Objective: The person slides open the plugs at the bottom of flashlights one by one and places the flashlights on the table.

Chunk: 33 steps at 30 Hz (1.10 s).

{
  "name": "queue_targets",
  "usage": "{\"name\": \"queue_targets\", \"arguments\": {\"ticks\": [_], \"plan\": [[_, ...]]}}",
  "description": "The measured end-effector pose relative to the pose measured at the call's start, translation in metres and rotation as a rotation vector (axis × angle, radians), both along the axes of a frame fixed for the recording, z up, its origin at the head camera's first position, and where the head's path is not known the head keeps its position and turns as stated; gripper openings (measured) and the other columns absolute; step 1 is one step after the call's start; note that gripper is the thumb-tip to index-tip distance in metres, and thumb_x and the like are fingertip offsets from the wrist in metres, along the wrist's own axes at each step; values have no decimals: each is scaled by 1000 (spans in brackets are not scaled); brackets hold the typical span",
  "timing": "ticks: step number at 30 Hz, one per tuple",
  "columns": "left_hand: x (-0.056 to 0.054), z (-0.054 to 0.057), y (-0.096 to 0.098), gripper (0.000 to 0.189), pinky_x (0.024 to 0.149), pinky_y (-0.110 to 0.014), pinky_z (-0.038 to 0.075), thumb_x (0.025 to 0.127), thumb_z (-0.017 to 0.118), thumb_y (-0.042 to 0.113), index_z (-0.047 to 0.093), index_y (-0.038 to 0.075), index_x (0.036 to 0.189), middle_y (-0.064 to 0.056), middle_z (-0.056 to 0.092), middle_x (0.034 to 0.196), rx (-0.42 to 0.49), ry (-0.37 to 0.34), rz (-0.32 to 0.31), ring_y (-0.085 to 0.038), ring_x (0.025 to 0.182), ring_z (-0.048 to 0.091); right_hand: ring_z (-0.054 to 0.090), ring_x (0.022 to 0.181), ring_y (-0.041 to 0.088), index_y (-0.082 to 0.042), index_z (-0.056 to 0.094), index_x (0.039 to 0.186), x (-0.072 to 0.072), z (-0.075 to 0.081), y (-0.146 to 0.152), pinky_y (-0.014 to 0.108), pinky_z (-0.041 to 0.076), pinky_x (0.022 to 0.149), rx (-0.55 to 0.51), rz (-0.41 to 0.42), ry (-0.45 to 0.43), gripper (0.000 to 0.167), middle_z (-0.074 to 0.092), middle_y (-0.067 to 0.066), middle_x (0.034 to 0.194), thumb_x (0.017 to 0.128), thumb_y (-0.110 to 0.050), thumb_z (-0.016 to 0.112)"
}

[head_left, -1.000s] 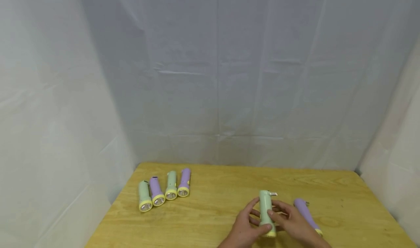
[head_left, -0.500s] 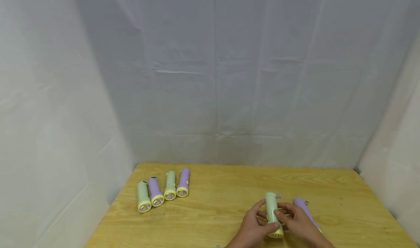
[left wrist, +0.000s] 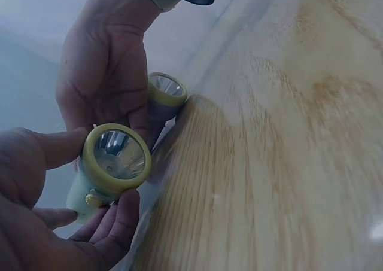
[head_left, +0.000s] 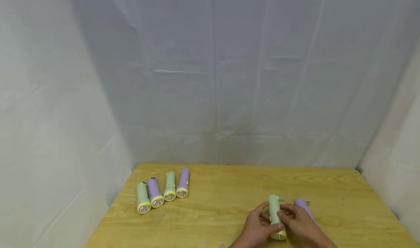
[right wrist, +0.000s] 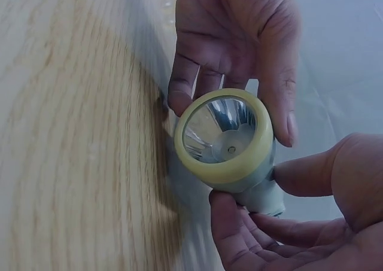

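Observation:
A pale green flashlight [head_left: 274, 208] with a yellow head is held between both hands at the table's front right. My left hand [head_left: 256, 229] grips it from the left, the thumb across its body near the yellow rim. From the other side my right hand [head_left: 301, 223] pinches its middle. A small metallic piece [head_left: 280, 198] sticks out sideways at its tail. In the left wrist view the reflector [left wrist: 119, 155] faces the camera, above a yellow switch [left wrist: 94, 200]. Just right of the hands lies a purple flashlight [head_left: 302, 204], partly hidden behind the right hand.
On the left of the wooden table [head_left: 213, 204] several flashlights lie in a row, green ones [head_left: 142, 193] alternating with purple ones [head_left: 155, 188], lenses toward me. White sheeting [head_left: 216, 95] hangs behind the table and along both sides.
Both hands have shifted slightly right and nearer to me with the green flashlight. Its head has tipped up so that the reflector shows more. The flashlights in the row stay put.

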<state>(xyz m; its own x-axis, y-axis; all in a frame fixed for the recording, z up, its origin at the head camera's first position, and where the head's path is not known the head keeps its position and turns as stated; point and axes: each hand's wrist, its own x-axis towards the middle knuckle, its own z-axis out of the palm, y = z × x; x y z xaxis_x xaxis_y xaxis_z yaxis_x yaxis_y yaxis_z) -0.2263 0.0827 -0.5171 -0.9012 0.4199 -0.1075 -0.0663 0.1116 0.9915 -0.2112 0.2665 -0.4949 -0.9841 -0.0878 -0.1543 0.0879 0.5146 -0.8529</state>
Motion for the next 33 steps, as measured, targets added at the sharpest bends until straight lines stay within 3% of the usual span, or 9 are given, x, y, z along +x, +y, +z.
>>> {"name": "queue_targets", "arguments": {"ticks": [6,11,16,26,33], "plan": [[1,-2,7,76,57,-22,52,84,83,13,46,0,149,-5,65,93,14,12,17,-9,73,66,66,112,37,16,55,132,-2,-2,6,45,59,88,4,38,19,48,66,28,125,103,-21,60],[2,-1,12,75,60,-20,53,83,84,12,47,-1,147,-5,68,90,-1,16,21,-8,71,63,68,102,27,17,55,131,-5,-4,6,42,59,84,26,2,-7,46,71,18,116,101,-18,61],[3,-2,18,77,59,-18,51,82,85,14,48,-4,146,-3,67,86,-24,44,35,-6,71,60,67,100,24,19,54,132,-7,-6,8,39,59,82,30,-13,-32,46,71,16,114,101,-14,61],[-4,-1,21,66,51,-18,43,83,85,21,58,10,142,3,61,76,-77,84,18,-4,59,53,67,100,24,19,54,132,-12,-3,7,38,60,81,38,-46,-33,45,72,15,110,98,-8,63],[-5,-1,22,67,52,-18,43,83,85,22,56,9,143,2,61,76,-102,90,14,-4,61,53,68,99,22,19,55,131,-13,-2,3,36,59,81,52,-81,-35,45,72,13,107,96,-8,64]]}}
